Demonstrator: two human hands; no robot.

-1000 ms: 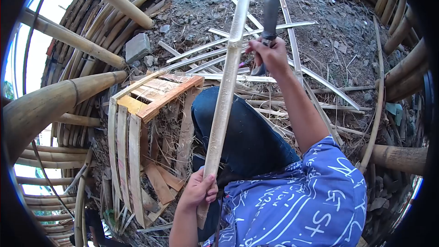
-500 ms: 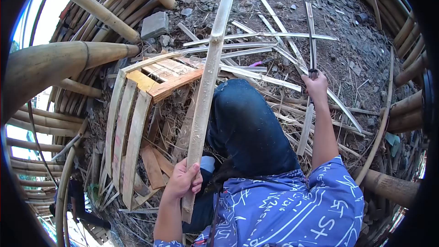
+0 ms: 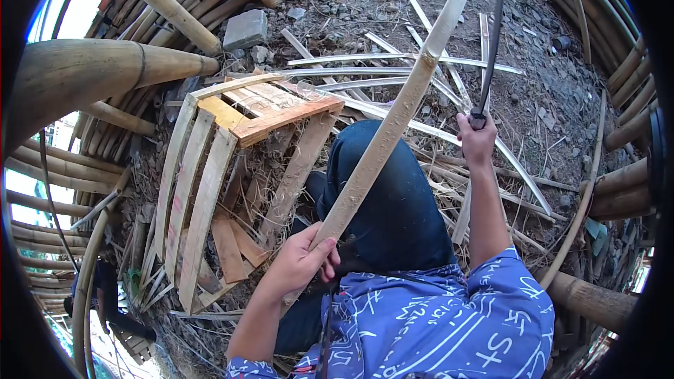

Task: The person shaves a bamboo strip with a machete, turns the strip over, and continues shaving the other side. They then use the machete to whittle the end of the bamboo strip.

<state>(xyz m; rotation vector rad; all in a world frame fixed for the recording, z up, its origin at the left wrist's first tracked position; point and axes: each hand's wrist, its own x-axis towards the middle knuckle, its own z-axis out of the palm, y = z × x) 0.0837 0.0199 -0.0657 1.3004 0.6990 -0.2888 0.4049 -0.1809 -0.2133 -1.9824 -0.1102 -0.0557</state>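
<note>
Left hand (image 3: 305, 260): closed around the lower part of a bamboo strip (image 3: 382, 147), thumb along its upper face. The strip slants up and to the right across the front of the bent knee (image 3: 390, 189), with a node in its upper half; whether it touches the knee cannot be determined. Right hand (image 3: 477, 142): closed around the handle of a long, dark knife (image 3: 493, 42), held out ahead with the blade pointing away from the body. Blade and strip are apart.

Ground (image 3: 526, 91): stony, littered with shavings. Several pale splints (image 3: 382, 71) lie crossed beyond the knee. A slatted wooden crate (image 3: 210, 207) stands to the left of the knee, shavings on its top; a grey block (image 3: 246, 29) lies beyond it. Bamboo poles (image 3: 77, 74) run along the left side. A second person, dark-clothed, shows small at lower left; hands not discernible.
</note>
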